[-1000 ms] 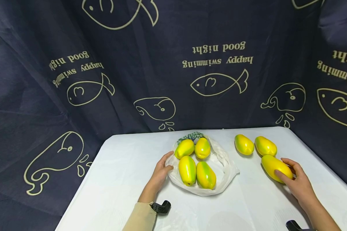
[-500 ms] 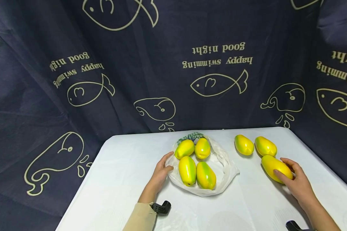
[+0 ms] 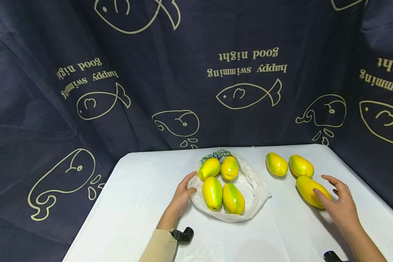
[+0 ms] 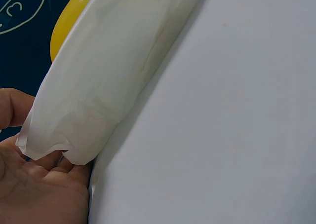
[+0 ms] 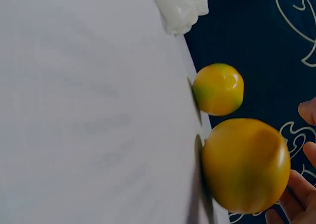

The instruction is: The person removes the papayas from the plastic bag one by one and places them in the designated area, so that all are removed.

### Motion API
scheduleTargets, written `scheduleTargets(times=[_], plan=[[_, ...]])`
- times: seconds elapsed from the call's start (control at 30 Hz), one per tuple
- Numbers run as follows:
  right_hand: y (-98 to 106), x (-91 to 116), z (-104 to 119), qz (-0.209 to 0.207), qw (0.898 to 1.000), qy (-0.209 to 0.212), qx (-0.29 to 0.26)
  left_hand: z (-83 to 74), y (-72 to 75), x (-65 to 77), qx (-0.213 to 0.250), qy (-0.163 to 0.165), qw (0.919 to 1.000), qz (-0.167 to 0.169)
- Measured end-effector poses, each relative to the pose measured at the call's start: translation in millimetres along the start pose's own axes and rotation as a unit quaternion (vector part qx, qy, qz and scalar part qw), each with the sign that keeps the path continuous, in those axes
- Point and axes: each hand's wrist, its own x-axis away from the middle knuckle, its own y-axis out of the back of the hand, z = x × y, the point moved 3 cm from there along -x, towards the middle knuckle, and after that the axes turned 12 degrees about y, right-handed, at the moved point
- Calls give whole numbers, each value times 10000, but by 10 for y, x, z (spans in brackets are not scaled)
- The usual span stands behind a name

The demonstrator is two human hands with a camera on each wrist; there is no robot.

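In the head view, a white plastic bag (image 3: 258, 189) lies with its mouth spread, several yellow-green papayas (image 3: 233, 199) inside it. My left hand (image 3: 181, 196) holds the bag's left rim, thumb on the inner side; the left wrist view shows the film (image 4: 98, 86) between thumb and fingers. At the right, a papaya (image 3: 311, 191) lies on the table beside my right hand (image 3: 340, 200). That hand's fingers are spread around the fruit's near right end, loosely and not gripping. The right wrist view has this papaya (image 5: 247, 165) large, fingertips close to its side.
Two more papayas, one at the back (image 3: 276, 164) and one beside it (image 3: 301, 166), lie on the white table (image 3: 144, 189) behind the right-hand papaya. A dark curtain (image 3: 183, 72) with fish drawings hangs behind the table.
My right hand's fingers have loosened and spread away from the papaya, which stays in place. The left hand and the bag have not moved.
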Motion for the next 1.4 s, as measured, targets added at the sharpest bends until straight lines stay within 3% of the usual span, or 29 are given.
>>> scheduleTargets(times=[0.37, 0.6, 0.87, 1.03, 1.4], plan=[[-19, -92, 306, -400, 9966, 560, -462, 0, 3, 0, 60, -85, 9999, 48], [-150, -113, 484, -64, 9942, 522, -934, 5, -2, 12, 54, -24, 10000, 27], [-419, -112, 719, 212, 9862, 1204, -1115, 17, 1, 17, 50, -49, 10000, 16], [-599, -125, 878, 631, 9791, 1487, -1238, 20, -1, 12, 81, -65, 9999, 19], [-898, -106, 1054, 1273, 9694, 1448, -1519, -7, 0, 18, 54, -92, 9999, 45]])
